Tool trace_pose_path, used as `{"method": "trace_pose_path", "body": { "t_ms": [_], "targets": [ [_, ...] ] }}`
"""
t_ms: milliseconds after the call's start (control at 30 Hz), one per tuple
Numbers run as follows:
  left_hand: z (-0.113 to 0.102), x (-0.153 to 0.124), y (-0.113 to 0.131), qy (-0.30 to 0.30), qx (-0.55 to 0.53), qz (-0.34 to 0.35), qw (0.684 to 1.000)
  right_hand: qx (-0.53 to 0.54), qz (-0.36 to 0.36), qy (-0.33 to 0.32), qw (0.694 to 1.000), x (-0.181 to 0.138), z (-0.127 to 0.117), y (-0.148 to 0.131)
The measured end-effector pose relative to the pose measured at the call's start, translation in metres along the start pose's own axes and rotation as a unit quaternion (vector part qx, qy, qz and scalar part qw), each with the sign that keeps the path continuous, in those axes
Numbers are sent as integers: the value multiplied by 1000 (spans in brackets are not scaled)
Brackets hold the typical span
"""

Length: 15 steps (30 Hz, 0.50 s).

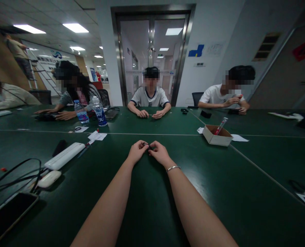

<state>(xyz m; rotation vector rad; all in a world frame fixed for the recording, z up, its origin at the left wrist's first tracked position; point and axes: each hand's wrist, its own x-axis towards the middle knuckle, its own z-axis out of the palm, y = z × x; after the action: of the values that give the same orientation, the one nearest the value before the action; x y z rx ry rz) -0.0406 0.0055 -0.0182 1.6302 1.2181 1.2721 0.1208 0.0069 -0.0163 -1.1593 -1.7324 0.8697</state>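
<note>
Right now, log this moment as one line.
left hand: fingering small dark item | right hand: same item | open box: ahead right

Lettering is seen in several places, but none can be read with certainty.
Blurred characters (47,59) are set beside a blue wave-like logo (56,54) on the back wall at left. Tiny print is carried by a strip (165,72) across the glass doors (134,41). Large white characters are printed on the blue label (100,115) of a bottle. A bold black mark is borne by a white card (304,199) at the right edge.
</note>
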Motion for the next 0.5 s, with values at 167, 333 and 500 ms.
{"method": "trace_pose_path", "body": {
  "t_ms": [167, 333, 500],
  "targets": [
    [3, -3, 7, 30, 38, -28, 998, -192, -105, 34, 975, -13, 7, -16],
    [-18, -31, 32, -46, -32, -147, 988, -207, -115, -92, 967, -50, -19, -35],
    [-108, -121, 54, -105, -20, -186, 977, -188, -31, -157, 969, -143, -139, -57]
  ]
}}
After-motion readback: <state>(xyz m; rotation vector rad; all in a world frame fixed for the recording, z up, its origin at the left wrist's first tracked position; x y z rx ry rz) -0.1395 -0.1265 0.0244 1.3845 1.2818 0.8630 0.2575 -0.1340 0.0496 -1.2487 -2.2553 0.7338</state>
